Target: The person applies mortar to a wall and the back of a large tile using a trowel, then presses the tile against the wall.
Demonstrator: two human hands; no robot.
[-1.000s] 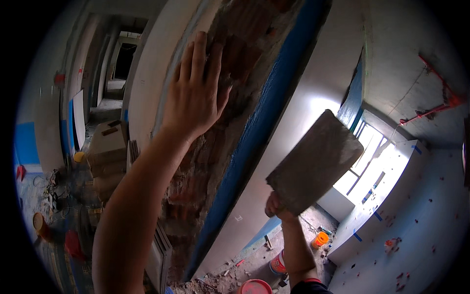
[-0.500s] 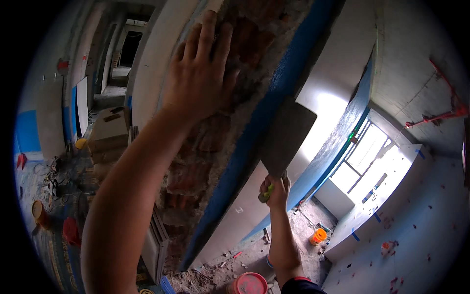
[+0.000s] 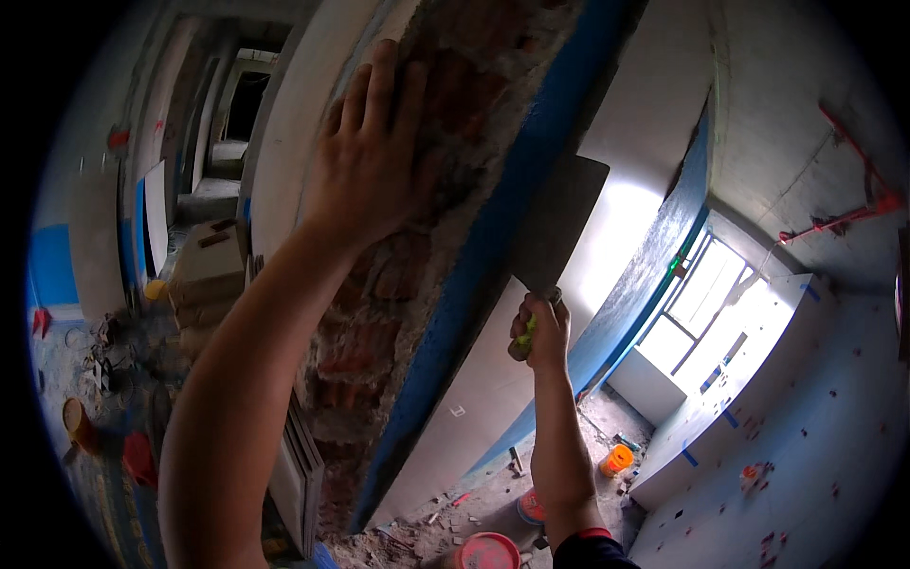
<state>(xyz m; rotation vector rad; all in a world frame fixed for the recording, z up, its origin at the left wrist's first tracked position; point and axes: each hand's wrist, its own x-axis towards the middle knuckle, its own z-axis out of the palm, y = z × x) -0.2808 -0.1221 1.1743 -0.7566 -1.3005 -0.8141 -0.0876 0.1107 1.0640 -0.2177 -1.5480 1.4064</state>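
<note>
We find the trowel blade [image 3: 564, 218] matt and smooth — metal, by its look — the brick [image 3: 360, 346] rough, the blue wall coating [image 3: 645, 275] glossy.

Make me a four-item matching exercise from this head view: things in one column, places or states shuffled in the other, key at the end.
Things
1. left hand
2. right hand
3. orange bucket
4. blue strip

Places or states
A. on the floor, lower in the picture than the bright window
B. closed around the handle of the flat-bladed tool
C. runs slantwise, just right of the exposed brick
D. empty, back toward the camera, fingers pointing up the picture

Pairs: 1-D, 2-B, 3-A, 4-C
</note>
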